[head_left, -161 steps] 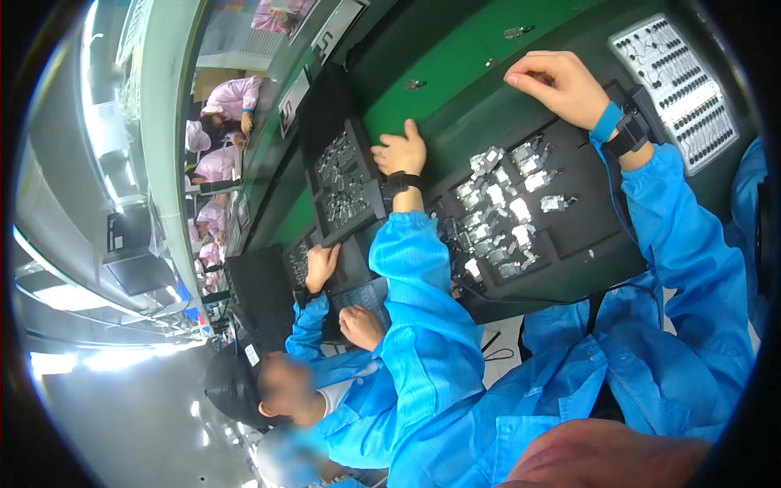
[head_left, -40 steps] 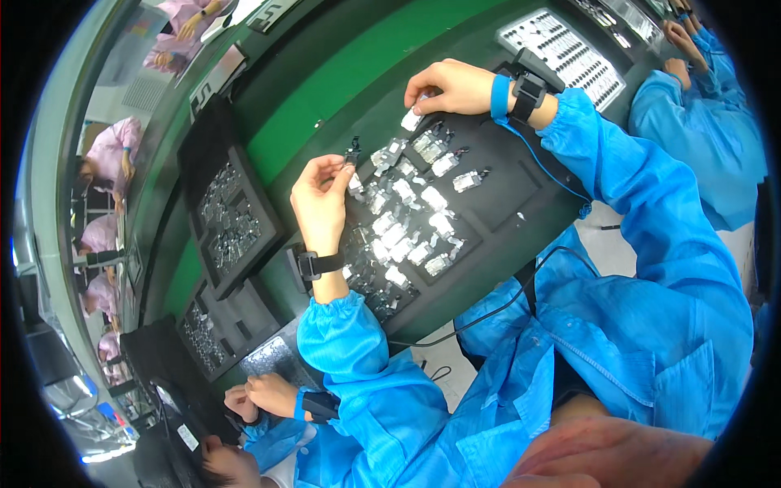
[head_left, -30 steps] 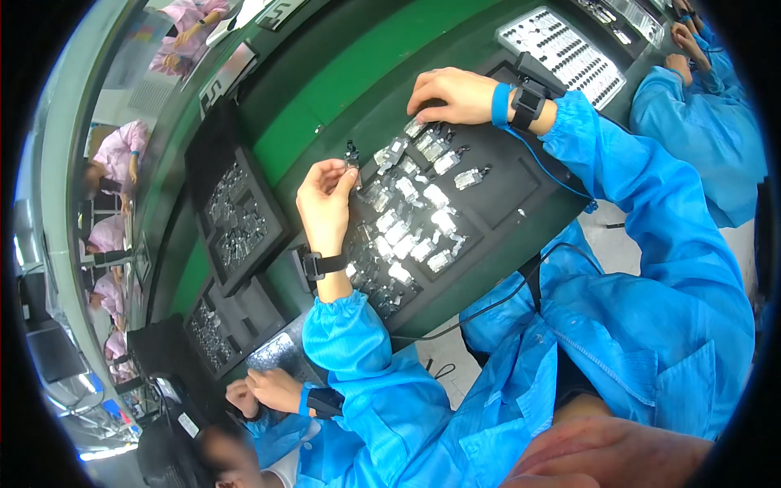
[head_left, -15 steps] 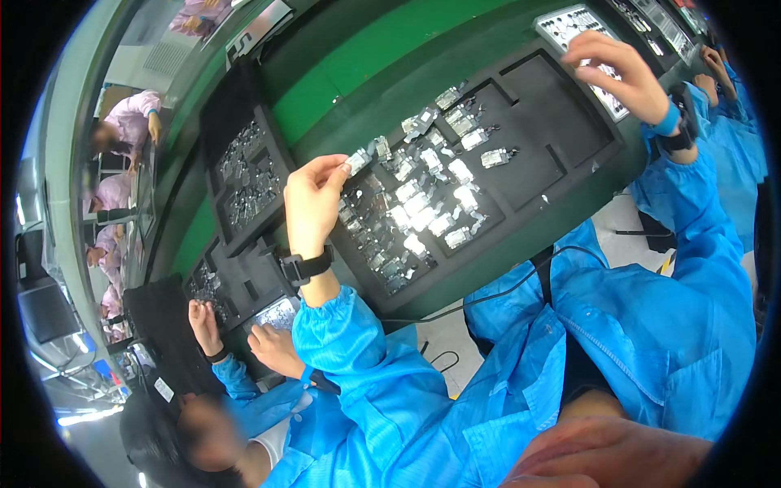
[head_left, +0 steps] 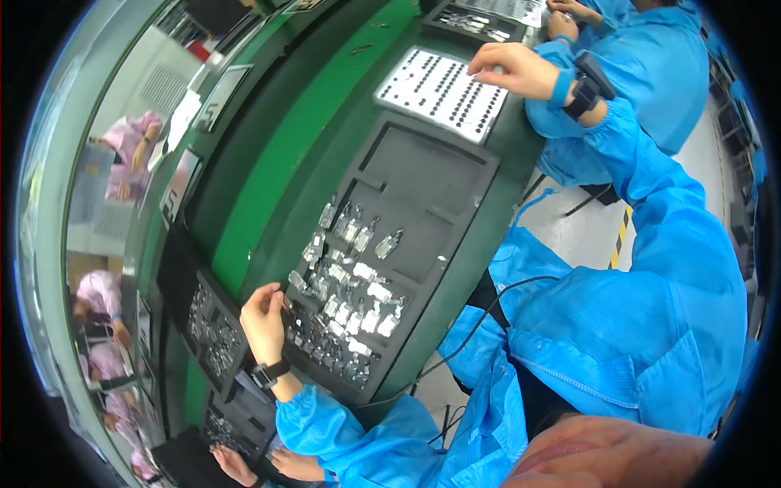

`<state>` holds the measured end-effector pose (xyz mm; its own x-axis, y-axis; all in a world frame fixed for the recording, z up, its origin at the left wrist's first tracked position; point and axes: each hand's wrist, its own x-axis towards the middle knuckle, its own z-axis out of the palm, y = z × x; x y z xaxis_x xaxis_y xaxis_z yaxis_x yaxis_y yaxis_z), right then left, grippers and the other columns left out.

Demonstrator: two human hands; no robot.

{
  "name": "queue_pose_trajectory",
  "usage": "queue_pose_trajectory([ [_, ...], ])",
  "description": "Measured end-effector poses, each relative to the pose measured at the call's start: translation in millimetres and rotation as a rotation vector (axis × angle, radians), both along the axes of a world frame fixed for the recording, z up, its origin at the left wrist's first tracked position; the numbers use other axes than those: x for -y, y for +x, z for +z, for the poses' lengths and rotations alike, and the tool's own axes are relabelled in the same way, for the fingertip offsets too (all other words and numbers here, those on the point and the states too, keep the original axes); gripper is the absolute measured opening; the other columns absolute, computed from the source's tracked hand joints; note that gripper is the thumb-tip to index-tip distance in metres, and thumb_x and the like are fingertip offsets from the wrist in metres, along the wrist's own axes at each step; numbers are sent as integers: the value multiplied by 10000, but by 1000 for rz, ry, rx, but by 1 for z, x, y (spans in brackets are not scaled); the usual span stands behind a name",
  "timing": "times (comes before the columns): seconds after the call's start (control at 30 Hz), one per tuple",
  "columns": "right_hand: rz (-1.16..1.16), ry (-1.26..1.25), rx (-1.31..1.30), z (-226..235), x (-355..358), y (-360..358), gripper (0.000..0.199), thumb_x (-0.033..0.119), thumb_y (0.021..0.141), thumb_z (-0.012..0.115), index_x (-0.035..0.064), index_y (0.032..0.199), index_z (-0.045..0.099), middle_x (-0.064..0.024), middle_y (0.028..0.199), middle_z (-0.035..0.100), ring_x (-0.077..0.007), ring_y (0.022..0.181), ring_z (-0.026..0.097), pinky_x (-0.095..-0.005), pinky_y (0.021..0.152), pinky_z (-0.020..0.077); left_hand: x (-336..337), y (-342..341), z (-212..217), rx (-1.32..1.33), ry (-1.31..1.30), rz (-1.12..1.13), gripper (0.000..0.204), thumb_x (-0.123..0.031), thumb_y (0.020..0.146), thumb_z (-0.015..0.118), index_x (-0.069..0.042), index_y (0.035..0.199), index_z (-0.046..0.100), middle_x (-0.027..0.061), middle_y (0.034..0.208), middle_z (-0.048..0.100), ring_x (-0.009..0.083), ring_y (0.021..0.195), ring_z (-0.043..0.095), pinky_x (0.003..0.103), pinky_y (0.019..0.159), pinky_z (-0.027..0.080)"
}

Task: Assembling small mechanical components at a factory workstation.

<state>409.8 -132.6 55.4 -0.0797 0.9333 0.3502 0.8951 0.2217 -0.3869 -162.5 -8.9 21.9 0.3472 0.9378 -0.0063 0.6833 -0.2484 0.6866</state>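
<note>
My left hand [head_left: 264, 325] is by the left edge of a black compartmented tray [head_left: 455, 167]. Its fingers are bent in toward the thumb, and anything between them is too small or hidden to make out. Many small silvery rectangular parts with dark ends [head_left: 335, 272] lie in the tray's nearer and middle compartments. Farther off to the right, my right hand [head_left: 517, 71] hovers at the edge of a white tray [head_left: 386, 91] that bears rows of small black pieces. Its fingertips are pinched together low over those rows; what they hold does not show.
Another black tray of small parts [head_left: 236, 321] stands at left. A co-worker's hands [head_left: 236, 465] work at the lower left, and another co-worker in blue [head_left: 626, 57] sits at the upper right. A dark cable [head_left: 480, 321] crosses in front of my body.
The view has swung to the right, bringing the whole white tray into sight. My right hand has come down over it. The silvery part in my left fingers no longer shows.
</note>
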Motion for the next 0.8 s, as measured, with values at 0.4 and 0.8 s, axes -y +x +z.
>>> queue_pose_trajectory([
  [0.4, -55, -265, 22, -58, -92, -42, 232, 198, 856, 669, 87, 1052, 721, -140, 1071, 670, -336, 1082, 617, -431, 942, 491, -4, -16, 0, 59, 170, 131, 192, -112, 919, 685, 24, 1053, 703, 58, 896, 713, 115, 778, 642, 260, 732, 515],
  [0.8, 1, 6, 29, -68, -84, -44, 175, 223, 885, 626, 65, 872, 700, -149, 866, 663, -337, 810, 657, -420, 732, 528, 8, -7, -7, -84, -25, 175, 301, -225, 864, 751, 26, 1031, 737, 97, 860, 757, 132, 761, 682, 284, 730, 528],
])
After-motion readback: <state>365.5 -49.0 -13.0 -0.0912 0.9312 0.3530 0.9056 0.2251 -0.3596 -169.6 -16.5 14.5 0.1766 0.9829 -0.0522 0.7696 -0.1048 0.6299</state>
